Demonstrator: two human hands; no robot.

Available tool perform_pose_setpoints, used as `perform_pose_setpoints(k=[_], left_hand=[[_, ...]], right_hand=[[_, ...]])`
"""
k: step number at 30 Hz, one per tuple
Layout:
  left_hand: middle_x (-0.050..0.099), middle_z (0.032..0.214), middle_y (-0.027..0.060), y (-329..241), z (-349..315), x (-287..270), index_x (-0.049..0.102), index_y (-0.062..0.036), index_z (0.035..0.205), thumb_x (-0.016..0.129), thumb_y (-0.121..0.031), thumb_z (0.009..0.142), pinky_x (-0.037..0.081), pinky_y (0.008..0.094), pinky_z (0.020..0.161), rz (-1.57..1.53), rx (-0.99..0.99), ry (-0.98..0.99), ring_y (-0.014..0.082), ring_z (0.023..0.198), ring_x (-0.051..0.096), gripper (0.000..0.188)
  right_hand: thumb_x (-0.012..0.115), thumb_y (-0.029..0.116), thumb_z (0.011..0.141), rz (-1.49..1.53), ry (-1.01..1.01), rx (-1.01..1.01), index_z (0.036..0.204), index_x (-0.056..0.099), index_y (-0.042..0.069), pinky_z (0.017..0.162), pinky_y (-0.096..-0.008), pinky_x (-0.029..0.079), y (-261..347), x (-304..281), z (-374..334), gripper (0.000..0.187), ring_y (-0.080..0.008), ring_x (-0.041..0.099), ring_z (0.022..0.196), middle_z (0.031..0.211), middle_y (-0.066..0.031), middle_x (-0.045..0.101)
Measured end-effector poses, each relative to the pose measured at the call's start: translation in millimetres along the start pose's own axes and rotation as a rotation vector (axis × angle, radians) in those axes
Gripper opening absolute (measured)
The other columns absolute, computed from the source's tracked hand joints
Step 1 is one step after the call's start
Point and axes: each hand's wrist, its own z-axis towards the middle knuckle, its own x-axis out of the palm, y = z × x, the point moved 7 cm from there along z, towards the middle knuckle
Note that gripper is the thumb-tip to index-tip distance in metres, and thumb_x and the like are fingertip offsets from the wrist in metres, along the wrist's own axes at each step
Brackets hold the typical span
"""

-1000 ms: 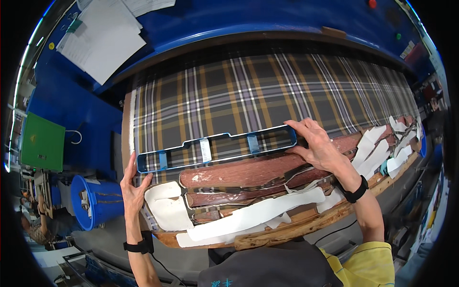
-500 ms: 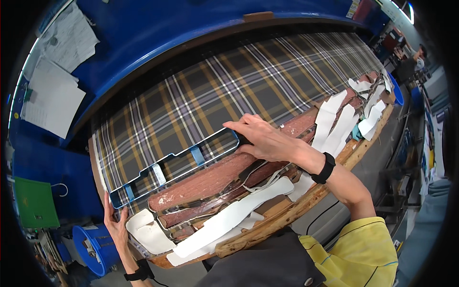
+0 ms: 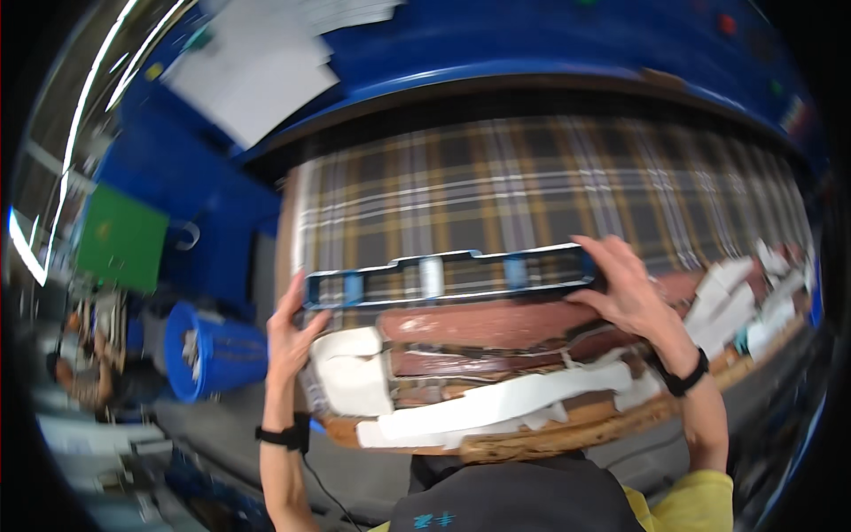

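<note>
A long, narrow cutting die [image 3: 515, 273] with a blue metal outline and several crossbars lies along the near edge of a dark plaid fabric sheet [image 3: 510, 208]. The plaid shows through the die's openings. My left hand [image 3: 288, 341] grips the die's left end, thumb on the near side and fingers on the outer side. At the other end, my right hand [image 3: 631, 291] clasps the die between its thumb and fingers. Right in front of the die lie reddish-brown strips [image 3: 483, 324] of offcut material.
White strips [image 3: 496, 403] and a cream piece [image 3: 350, 377] lie along the table's worn wooden edge [image 3: 567, 432]. A blue machine beam [image 3: 496, 53] spans the back. At left are a blue bin [image 3: 186, 355], a green box [image 3: 120, 238] and a distant person [image 3: 89, 377].
My view has turned to the left, so the die and table now appear nearly level. Both hands keep hold of the die's ends, and its place on the fabric looks about the same.
</note>
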Motion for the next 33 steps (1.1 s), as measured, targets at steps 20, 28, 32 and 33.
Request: perform_pose_setpoints(k=[20, 28, 32, 33], left_hand=[[0.057, 0.136, 0.0144, 12.0, -8.3, -7.6, 0.05, -0.001, 0.143, 0.07, 0.011, 0.07, 0.042, 0.0317, 0.105, 0.094, -0.073, -0.031, 0.0228, 0.125, 0.054, 0.076], [0.061, 0.128, 0.0258, -36.2, -9.4, 5.4, 0.052, -0.0022, 0.141, 0.07, -0.005, 0.089, 0.047, 0.04, 0.096, 0.342, 0.045, 0.042, 0.0345, 0.109, 0.062, 0.055], [0.049, 0.142, 0.0159, 15.2, -15.2, -6.0, 0.036, -0.0028, 0.153, 0.062, 0.004, 0.088, 0.04, 0.0325, 0.102, 0.067, -0.026, 0.05, 0.0262, 0.124, 0.051, 0.07], [0.044, 0.15, 0.0173, 0.3, -12.2, -3.4, 0.034, -0.0035, 0.154, 0.063, 0.003, 0.089, 0.039, 0.0336, 0.105, 0.007, 0.011, 0.009, 0.0275, 0.13, 0.049, 0.071]], right_hand=[[0.084, 0.01, 0.07, -0.088, 0.059, -0.001, 0.137, 0.053, 0.006, 0.09, -0.0417, 0.049, 0.1, 11.5, 8.1, 0.074, -0.0341, 0.057, 0.105, 0.114, -0.0167, 0.058], [0.083, 0.01, 0.072, -0.071, 0.039, -0.058, 0.141, 0.047, 0.001, 0.095, -0.0435, 0.047, -9.2, 14.0, -1.0, 0.078, -0.033, 0.053, 0.111, 0.131, -0.0168, 0.057], [0.083, 0.017, 0.076, -0.017, 0.087, 0.01, 0.141, 0.047, 0.004, 0.101, -0.0432, 0.046, -4.3, 3.5, 6.3, 0.075, -0.0346, 0.051, 0.12, 0.133, -0.0182, 0.057], [0.082, 0.019, 0.077, 0.023, 0.112, 0.034, 0.141, 0.048, 0.005, 0.103, -0.0431, 0.046, -4.7, -5.6, 7.6, 0.074, -0.0348, 0.05, 0.123, 0.134, -0.0184, 0.057]])
